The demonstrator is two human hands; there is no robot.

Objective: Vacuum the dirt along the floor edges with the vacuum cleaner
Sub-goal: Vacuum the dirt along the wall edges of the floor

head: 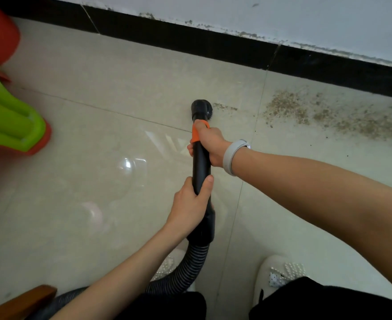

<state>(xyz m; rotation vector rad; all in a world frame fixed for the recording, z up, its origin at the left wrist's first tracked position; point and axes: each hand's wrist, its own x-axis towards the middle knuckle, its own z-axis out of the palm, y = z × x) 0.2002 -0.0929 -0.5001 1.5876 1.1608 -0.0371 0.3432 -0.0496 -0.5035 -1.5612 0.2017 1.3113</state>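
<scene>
A black vacuum wand with an orange collar points away from me, its round brush nozzle down on the beige tiled floor. My right hand, with a grey wristband, grips the wand just below the collar. Lower down, my left hand grips the wand above the ribbed hose. Brown dirt is scattered on the tiles to the right of the nozzle, along the black skirting. A thin streak of dirt lies right beside the nozzle.
Green and red plastic furniture stands at the left. A white wall rises above the skirting. A brown wooden piece shows at the bottom left. My white shoes stand at the bottom.
</scene>
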